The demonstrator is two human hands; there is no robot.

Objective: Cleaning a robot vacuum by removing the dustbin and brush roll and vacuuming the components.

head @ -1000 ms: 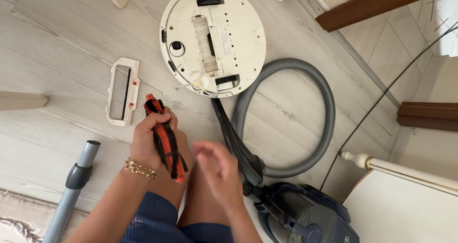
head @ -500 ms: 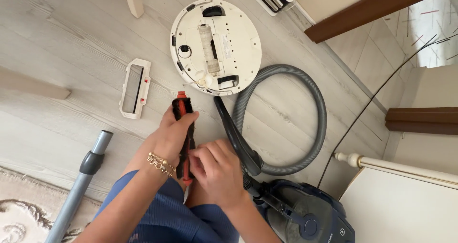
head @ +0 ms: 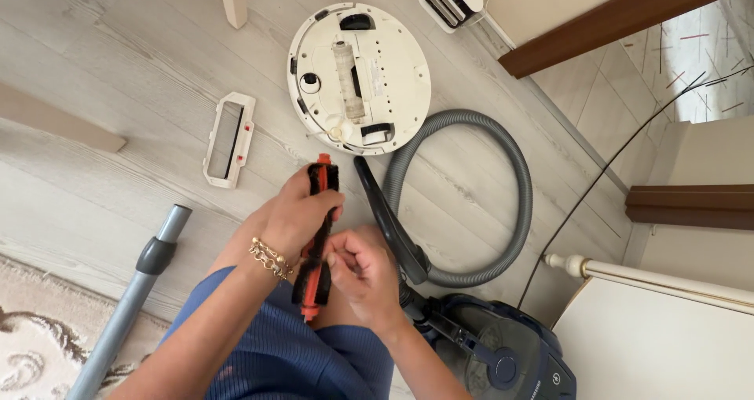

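We see the left hand (head: pixel 294 215) with fingers wrapped tight around the orange-and-black roller brush (head: pixel 316 239); the right hand (head: pixel 363 270) has fingers pinched together against its bristles.

A single head-worn view is given, aimed steeply down at the floor (head: pixel 94 70) from close above the lap. The hands are seen near, at lower centre of the frame.
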